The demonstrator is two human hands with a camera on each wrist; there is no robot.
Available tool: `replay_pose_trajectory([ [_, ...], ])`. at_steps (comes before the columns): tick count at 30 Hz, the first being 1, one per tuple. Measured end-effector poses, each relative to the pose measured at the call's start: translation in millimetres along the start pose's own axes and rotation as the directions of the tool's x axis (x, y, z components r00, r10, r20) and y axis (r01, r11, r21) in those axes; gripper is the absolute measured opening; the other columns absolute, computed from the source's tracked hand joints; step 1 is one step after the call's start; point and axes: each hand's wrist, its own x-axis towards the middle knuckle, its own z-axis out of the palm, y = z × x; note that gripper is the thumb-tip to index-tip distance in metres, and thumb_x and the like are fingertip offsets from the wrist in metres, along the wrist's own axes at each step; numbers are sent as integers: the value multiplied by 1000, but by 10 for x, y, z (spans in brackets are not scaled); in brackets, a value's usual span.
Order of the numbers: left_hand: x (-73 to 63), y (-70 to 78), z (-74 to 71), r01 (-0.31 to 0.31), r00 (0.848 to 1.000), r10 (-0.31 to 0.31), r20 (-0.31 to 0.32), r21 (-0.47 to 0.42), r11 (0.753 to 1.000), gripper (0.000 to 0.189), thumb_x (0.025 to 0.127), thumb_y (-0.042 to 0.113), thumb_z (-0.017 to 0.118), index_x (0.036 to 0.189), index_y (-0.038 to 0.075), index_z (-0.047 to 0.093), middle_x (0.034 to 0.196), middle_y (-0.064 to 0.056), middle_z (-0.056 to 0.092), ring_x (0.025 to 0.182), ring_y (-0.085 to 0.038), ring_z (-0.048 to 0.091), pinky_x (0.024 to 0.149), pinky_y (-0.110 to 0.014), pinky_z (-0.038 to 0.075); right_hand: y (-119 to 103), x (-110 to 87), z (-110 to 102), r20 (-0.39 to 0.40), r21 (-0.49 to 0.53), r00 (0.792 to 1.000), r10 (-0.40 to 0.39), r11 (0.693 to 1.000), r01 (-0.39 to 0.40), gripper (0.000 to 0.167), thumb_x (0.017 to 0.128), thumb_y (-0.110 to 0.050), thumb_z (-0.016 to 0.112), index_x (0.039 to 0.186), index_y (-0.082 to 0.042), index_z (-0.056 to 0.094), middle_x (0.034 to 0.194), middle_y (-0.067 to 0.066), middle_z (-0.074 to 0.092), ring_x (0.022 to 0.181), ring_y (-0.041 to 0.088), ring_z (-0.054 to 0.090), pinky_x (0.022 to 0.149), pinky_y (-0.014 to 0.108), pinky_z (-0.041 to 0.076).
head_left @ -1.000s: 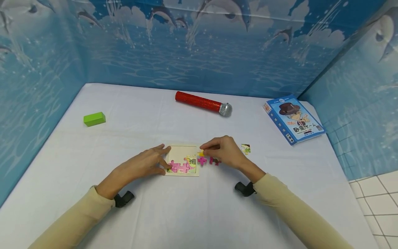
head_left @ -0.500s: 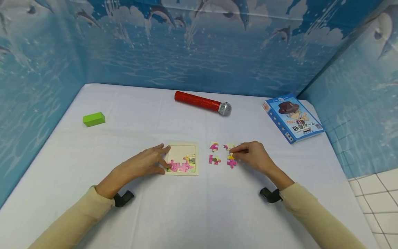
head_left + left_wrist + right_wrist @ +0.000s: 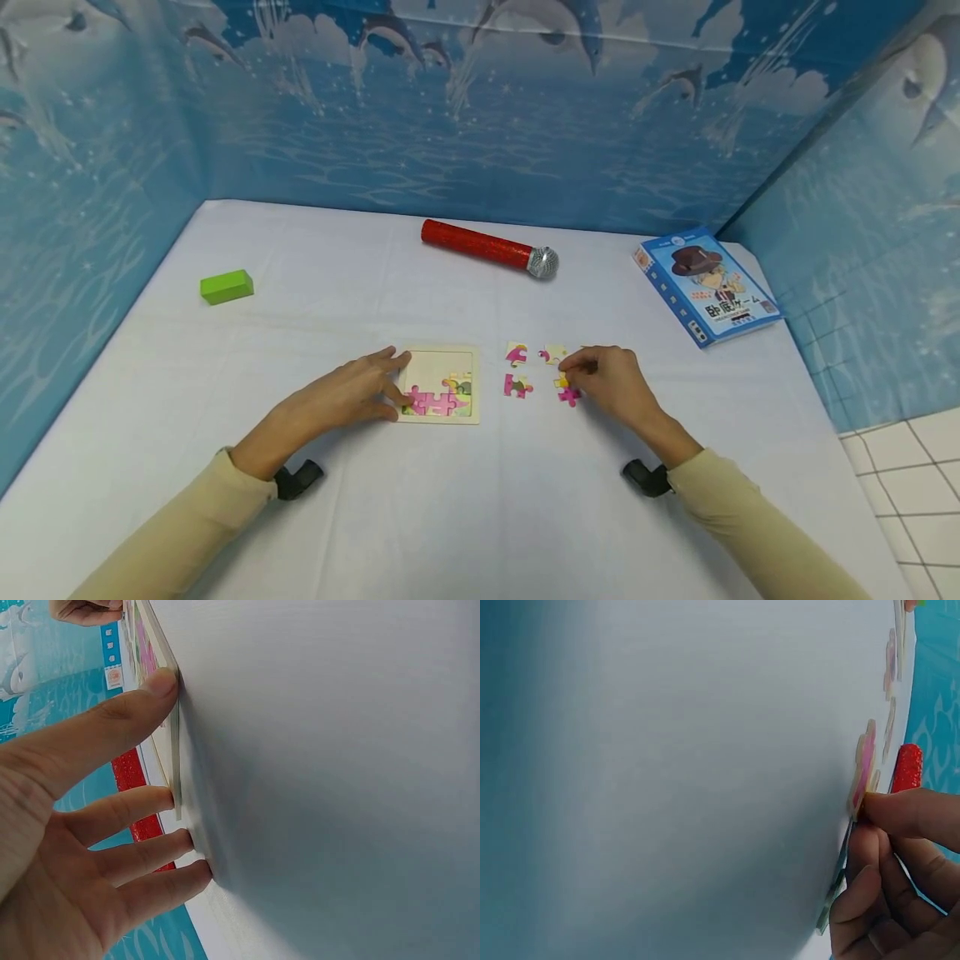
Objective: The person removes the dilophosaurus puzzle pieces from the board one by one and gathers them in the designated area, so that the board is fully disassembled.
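In the head view my left hand (image 3: 352,393) rests at the left side of a square wooden puzzle tray (image 3: 438,420). Its thumb (image 3: 159,684) and index finger touch the tray's edge, and the fingers are mostly straight. Joined pink puzzle pieces (image 3: 437,405) fill the tray's lower part. My right hand (image 3: 611,382) pinches a pink and yellow puzzle piece (image 3: 570,397) between thumb and index finger, low over the cloth; the fingers partly cover it. Loose puzzle pieces lie between the tray and this hand, among them a pink one (image 3: 517,385) and a pale one (image 3: 552,354).
Behind the tray lies a red toy microphone (image 3: 480,244). A green block (image 3: 227,287) sits at the left, and a blue game box (image 3: 708,287) at the far right. Dolphin-print curtains (image 3: 480,142) surround the white-clothed table (image 3: 420,517).
My right hand has moved right, away from the tray, with the pink and yellow puzzle piece, then shifted slightly further right. My left hand has stayed at the tray.
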Motion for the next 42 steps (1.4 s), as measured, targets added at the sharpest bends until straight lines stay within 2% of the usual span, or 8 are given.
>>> replay_pose_trajectory([
  [4,0,2,-9,-6,1000,6,-5,12,1000,28,76,14,84,104,9,79,148,-22,43,141,-43,32,107,-54,38,-99,36,31,-45,-14,998,-54,998,53,12,88,-5,71,99,-3,76,96,8,73,82,21,64,70,33,54],
  [7,6,-2,-12,-12,1000,12,-9,12,1000,28,77,14,84,104,9,79,148,-22,43,141,-43,32,106,-53,38,-233,87,97,-34,-7,996,-87,996,87,16,88,-5,70,103,-4,76,98,7,72,80,20,62,65,32,53],
  [13,18,-3,-8,-16,1000,16,-3,17,1000,29,76,15,85,104,10,79,148,-22,44,140,-43,33,106,-54,38,-586,199,320,97,24,986,-138,990,137,23,87,-5,71,109,-8,75,102,4,71,83,18,60,66,27,52],
  [18,17,-15,-4,-29,1000,29,-1,31,999,29,76,15,84,104,11,79,147,-23,44,139,-44,34,106,-54,39,-808,262,501,202,34,962,-185,983,182,28,85,-5,75,112,-8,75,105,3,71,92,17,61,80,32,51],
  [22,18,-26,-6,-37,999,36,3,39,999,28,77,15,83,104,11,79,147,-23,44,139,-44,34,105,-53,39,-899,279,600,239,-26,950,-201,977,213,24,85,-7,76,109,-8,76,104,1,72,99,17,63,93,36,48],
  [26,19,-34,-8,-45,999,45,1,39,998,27,77,16,83,104,11,79,147,-24,44,139,-45,34,105,-52,40,-939,278,655,237,-92,950,-205,968,232,20,86,-7,75,105,-9,77,101,0,72,99,16,64,95,35,48],
  [32,15,-37,-7,-49,999,50,-4,38,998,27,77,15,83,103,11,79,146,-24,45,138,-46,35,105,-52,40,-955,293,681,202,-98,957,-207,968,230,20,82,-4,78,102,-9,76,95,-1,69,89,13,61,84,30,51],
  [42,7,-35,-15,-48,999,48,-1,52,997,28,77,15,84,103,11,79,146,-24,45,138,-46,36,104,-52,41,-952,287,657,166,28,960,-224,975,223,13,86,-1,73,93,-13,75,91,-5,68,78,8,61,73,25,52],
])
